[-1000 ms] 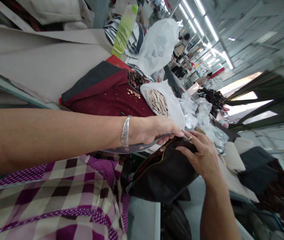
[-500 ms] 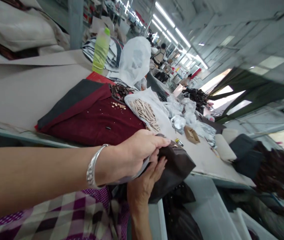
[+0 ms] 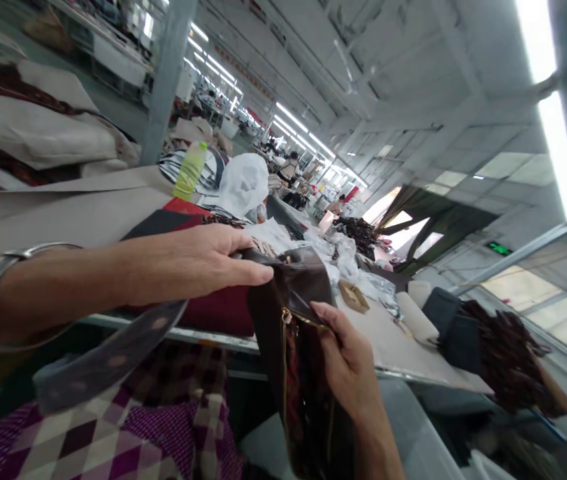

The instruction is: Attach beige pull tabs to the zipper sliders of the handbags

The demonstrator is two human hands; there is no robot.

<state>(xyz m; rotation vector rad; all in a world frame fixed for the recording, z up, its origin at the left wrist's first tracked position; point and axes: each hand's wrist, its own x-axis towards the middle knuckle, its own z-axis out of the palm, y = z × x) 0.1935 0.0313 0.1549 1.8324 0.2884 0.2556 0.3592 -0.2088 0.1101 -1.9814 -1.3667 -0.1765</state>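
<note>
A dark brown leather bag (image 3: 268,320) hangs between my hands at the table's front edge. Its long gold zipper (image 3: 284,373) is undone, and dark reddish lining shows in the opening. My left hand (image 3: 218,260), below a silver bracelet on the wrist, pinches the bag's upper left corner between thumb and fingers. On the other side, my right hand (image 3: 346,353) grips the edge beside the zipper, its thumb on top and most fingers hidden by the bag. Beneath my left forearm hangs a sheer grey strip (image 3: 113,353) with pale spots.
On the table are a maroon cloth (image 3: 218,310), a yellow-green bottle (image 3: 190,172), a white plastic bag (image 3: 244,183) and a small cardboard box (image 3: 353,297). Clear plastic wrapping lies behind the box. A metal post (image 3: 166,87) rises at left. Another person's arm (image 3: 558,393) shows at right.
The bag has been turned and raised, so its undone zipper now faces me. My hands have moved apart, the right one to the bag's right edge. The view has tilted upward.
</note>
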